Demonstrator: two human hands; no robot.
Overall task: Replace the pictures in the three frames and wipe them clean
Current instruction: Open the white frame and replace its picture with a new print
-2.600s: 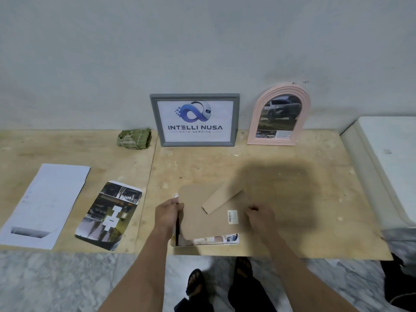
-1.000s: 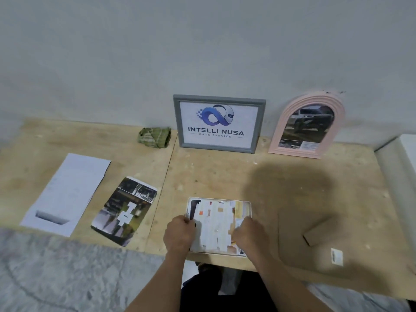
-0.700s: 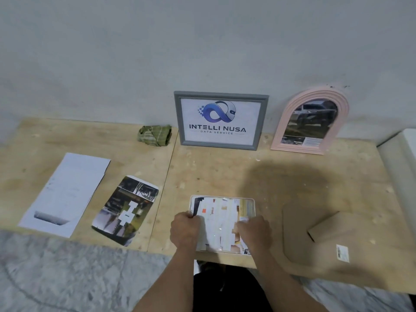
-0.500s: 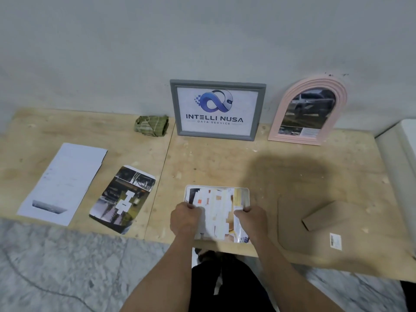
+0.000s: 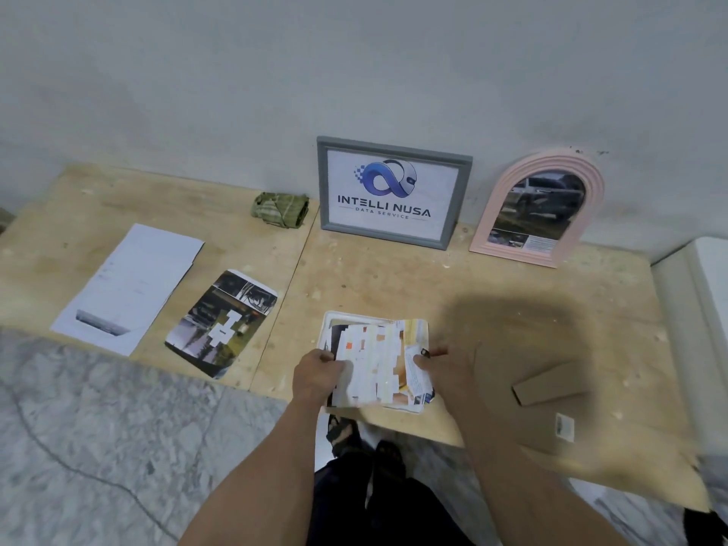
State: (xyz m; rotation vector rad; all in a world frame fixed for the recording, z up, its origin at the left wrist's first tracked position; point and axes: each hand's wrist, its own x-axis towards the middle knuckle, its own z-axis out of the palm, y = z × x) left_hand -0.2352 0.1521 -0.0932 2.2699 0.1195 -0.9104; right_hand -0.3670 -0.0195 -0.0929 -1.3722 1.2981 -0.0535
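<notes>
Left hand (image 5: 317,371) and right hand (image 5: 447,366) pinched old picture (image 5: 374,368) by side edges, lifting it from white frame (image 5: 329,321) on counter (image 5: 394,285); backing board (image 5: 551,392) lay aside right for access.

I see three frames. White frame (image 5: 329,325) lies flat at the desk's near edge, back open, a picture (image 5: 374,360) with pale patches over it partly lifted out. Its brown backing board (image 5: 551,388) lies flat to the right, stand flap raised. Grey frame (image 5: 394,193) with a logo print and pink arched frame (image 5: 537,208) with a car photo lean on the wall. Loose dark print (image 5: 222,321), white sheet (image 5: 130,285) and folded green cloth (image 5: 280,210) lie left.
</notes>
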